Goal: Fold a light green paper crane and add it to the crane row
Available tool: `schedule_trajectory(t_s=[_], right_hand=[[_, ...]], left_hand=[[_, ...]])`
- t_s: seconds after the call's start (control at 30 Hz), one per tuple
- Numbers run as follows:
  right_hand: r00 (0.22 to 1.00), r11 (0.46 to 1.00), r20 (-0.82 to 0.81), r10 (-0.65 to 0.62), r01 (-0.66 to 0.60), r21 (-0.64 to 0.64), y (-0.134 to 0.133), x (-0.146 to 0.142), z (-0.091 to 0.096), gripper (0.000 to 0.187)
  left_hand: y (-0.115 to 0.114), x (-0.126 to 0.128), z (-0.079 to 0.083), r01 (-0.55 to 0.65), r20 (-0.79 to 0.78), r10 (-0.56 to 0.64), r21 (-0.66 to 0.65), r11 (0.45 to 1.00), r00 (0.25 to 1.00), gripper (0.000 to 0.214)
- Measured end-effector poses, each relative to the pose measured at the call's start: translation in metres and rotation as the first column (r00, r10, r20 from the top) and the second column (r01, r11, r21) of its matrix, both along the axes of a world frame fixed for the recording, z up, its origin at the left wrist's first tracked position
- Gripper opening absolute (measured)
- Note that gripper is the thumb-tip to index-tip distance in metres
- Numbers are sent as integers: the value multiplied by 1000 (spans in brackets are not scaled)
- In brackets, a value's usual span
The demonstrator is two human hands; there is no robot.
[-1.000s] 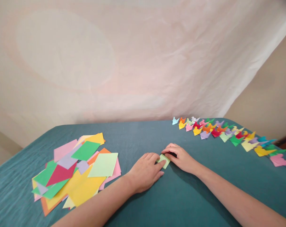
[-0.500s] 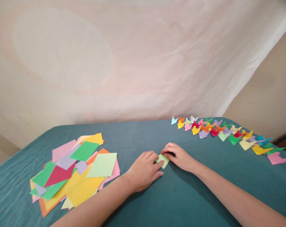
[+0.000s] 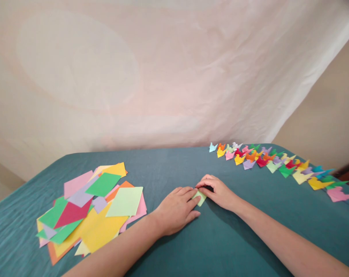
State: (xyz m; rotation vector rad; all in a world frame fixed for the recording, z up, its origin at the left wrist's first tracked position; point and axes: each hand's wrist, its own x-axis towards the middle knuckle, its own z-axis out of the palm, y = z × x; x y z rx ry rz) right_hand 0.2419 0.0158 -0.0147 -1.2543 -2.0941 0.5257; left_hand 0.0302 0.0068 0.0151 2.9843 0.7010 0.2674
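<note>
A small folded piece of light green paper (image 3: 201, 199) lies flat on the teal tablecloth (image 3: 174, 165) near the table's middle. My left hand (image 3: 177, 209) rests palm down with its fingers stretched over the paper's left part, pressing it. My right hand (image 3: 217, 191) comes in from the right, its curled fingertips pinching the paper's upper right edge. Most of the paper is hidden under the two hands.
A loose pile of coloured paper squares (image 3: 90, 204) covers the left of the table. A row of several folded paper birds (image 3: 278, 163) runs along the far right edge. A creased white sheet (image 3: 151, 69) hangs behind the table.
My left fingers have slid a little further right over the green paper, so less of it shows. The right hand has stayed nearly still.
</note>
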Motion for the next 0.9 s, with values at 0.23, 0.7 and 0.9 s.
schedule_trajectory(t_s=[0.23,0.7,0.9], right_hand=[[1000,1000,12,-13,14,-6,0,0,-3,12],[997,999,72,-43,42,11,0,-1,-8,12],[990,998,124,-64,61,33,-2,-3,-8,11]], left_hand=[[4,0,6,-1,66,6,-78,997,998,34],[10,-4,6,-34,143,79,-290,957,987,37],[23,-12,1,37,203,58,-434,900,978,41]])
